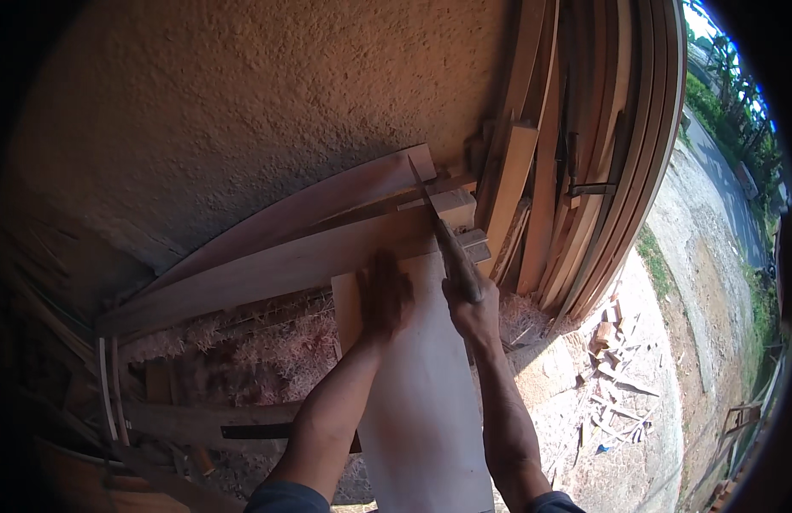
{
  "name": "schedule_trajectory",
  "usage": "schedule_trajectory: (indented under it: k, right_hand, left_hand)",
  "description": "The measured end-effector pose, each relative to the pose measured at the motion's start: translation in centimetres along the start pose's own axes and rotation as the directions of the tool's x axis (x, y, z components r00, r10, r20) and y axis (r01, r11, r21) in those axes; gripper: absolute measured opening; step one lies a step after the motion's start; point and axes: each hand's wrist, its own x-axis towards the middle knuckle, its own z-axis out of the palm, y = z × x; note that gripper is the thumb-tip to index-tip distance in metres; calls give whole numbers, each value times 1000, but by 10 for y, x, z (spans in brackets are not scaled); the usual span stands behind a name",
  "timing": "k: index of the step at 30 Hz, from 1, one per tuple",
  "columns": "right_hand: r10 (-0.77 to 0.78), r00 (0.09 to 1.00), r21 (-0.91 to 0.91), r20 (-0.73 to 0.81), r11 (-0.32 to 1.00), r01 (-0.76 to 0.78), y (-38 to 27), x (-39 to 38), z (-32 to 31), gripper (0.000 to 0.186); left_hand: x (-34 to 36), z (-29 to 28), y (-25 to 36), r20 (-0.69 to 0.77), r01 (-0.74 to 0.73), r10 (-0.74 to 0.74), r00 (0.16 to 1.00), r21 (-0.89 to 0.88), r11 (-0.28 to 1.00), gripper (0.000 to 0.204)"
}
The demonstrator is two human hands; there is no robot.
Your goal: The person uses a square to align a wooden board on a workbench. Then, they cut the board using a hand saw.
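Note:
A wide pale board (426, 410) runs from the lower edge up to a long plank (276, 265) that lies crosswise along the wall. My left hand (385, 295) lies on the board's upper part, in shadow, its fingers seemingly flat on the wood. On the right, my right hand (473, 309) is closed round the wooden handle of a handsaw (441, 235). The saw's narrow blade points up and away, over the plank's right end and close to the board's far right corner. Whether its teeth touch the wood I cannot tell.
Timber (652, 162) leans in a stack at the back right, with a clamp (592, 189) on it. Shavings (276, 355) cover the ground left of the board. Wood scraps (614, 385) lie in sunlight on the right. A rough wall (267, 94) rises behind.

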Motion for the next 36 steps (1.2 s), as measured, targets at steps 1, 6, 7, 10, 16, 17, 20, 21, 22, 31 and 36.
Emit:
schedule_trajectory:
  k: [1, 6, 7, 10, 16, 17, 20, 21, 22, 31, 36]
  right_hand:
    - [6, 1000, -63, 1, 998, -6, -13, 6, 3, 60]
    - [90, 994, 74, 58, 993, -94, 9, -177, -45, 59]
    - [103, 992, -14, 69, 995, -102, 9, -222, -59, 58]
    - [-24, 1000, -53, 13, 998, 24, 8, -219, -57, 57]
    - [-68, 995, -48, -74, 997, 65, 10, -16, 3, 49]
    - [-56, 996, -36, -74, 998, 53, 24, -39, 8, 52]
    - [23, 999, 33, 35, 999, -24, 28, -168, -41, 60]
    - [30, 997, -77, 76, 997, -24, 21, -208, -59, 56]
    - [45, 994, -62, 97, 997, -39, 2, -228, -69, 56]
    - [50, 999, 13, -6, 999, -50, -3, -13, 2, 55]
    - [-31, 995, -120, 94, 992, 42, 20, -217, -61, 62]
  left_hand:
    - [3, -2, -2, 22, 14, -14, 1000, -5, 1000, 59]
    - [-7, -7, -21, -58, 35, -35, 998, 2, 999, 59]
    - [-9, 0, -25, -121, 23, -24, 992, -8, 1000, 59]
    - [-13, 7, -24, -198, -47, 66, 978, 98, 994, 56]
    - [12, -17, 1, 157, 84, -74, 985, -55, 995, 61]
    - [0, -14, 2, 105, 73, -65, 992, -72, 995, 60]
    - [-8, -10, -19, -53, 41, -44, 998, -64, 997, 60]
    - [-7, -3, -23, -73, 35, -39, 997, -61, 998, 60]
    - [-3, 4, -27, -96, 25, -31, 995, -57, 998, 60]
    - [-2, 1, -5, -5, 2, -2, 1000, -24, 1000, 56]
    - [-5, -4, -26, -111, 8, -12, 994, -31, 999, 55]
